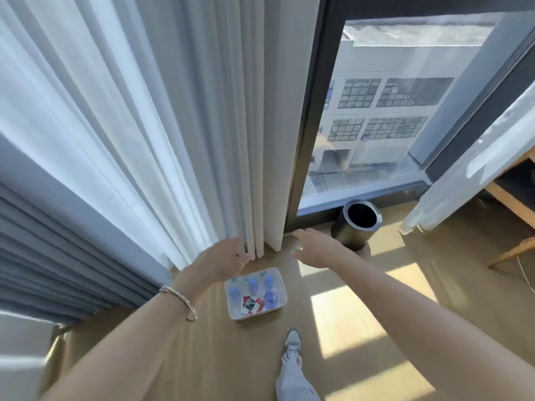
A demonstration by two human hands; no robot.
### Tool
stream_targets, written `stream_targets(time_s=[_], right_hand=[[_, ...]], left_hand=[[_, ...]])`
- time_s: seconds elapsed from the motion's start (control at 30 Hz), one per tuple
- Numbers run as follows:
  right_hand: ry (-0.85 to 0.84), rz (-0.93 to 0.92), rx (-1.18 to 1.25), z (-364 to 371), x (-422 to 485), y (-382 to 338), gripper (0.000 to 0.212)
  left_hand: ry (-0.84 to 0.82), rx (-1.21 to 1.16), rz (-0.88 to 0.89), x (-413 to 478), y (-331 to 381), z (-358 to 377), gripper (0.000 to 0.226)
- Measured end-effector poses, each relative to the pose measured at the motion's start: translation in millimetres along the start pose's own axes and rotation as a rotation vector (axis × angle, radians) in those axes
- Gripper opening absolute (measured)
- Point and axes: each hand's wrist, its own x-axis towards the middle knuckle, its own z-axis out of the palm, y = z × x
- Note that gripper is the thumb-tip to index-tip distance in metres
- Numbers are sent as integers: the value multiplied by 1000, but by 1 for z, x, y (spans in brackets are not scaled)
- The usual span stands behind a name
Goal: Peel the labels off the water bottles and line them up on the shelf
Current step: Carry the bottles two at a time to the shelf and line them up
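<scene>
A white plastic bin (249,315) on the wooden floor (231,357) holds clear, blue-capped water bottles (252,285) beside loose red-and-white labels (251,304). A black waste can (344,235) stands open-topped by the window. Bare floor rings the bin. The left hand (228,256) curls at the white curtain (260,140), grip unclear. The right hand (311,247) reaches out, fingers spread.

White sheer curtain (144,125) hangs in folds down to the wood floor (231,357), grey pleated curtain (58,256) on its left. Dark window frame (307,140) just right of the sheer; the glass (434,157) shows a white building (385,68) with gridded panes. Black cylindrical bin (359,224) upright by the sill, top open. Second pale curtain (463,175) far right, wooden furniture (509,198) beside it. Sun patches (341,322) on the floor
</scene>
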Motion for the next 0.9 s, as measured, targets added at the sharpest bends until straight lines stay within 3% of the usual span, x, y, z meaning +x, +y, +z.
stream_targets(time_s=[0.1,0.27,0.5,0.6,0.77,0.9], right_hand=[[-25,-88,-5,-33,54,1,49],[-114,-161,-84,-43,120,13,48],[-302,-150,-78,38,203,39,53],[-392,-113,-52,75,223,51,46],[-441,-19,-51,125,266,83,54],[-411,47,-11,146,314,97,54]], left_hand=[[46,-47,-96,29,-3,-12,47],[43,-120,-232,68,2,-4,47],[-226,-168,-336,125,-32,72,51],[-319,-197,-372,153,-52,109,50],[-396,-198,-383,206,-80,158,48],[-362,-188,-377,261,-102,181,48]])
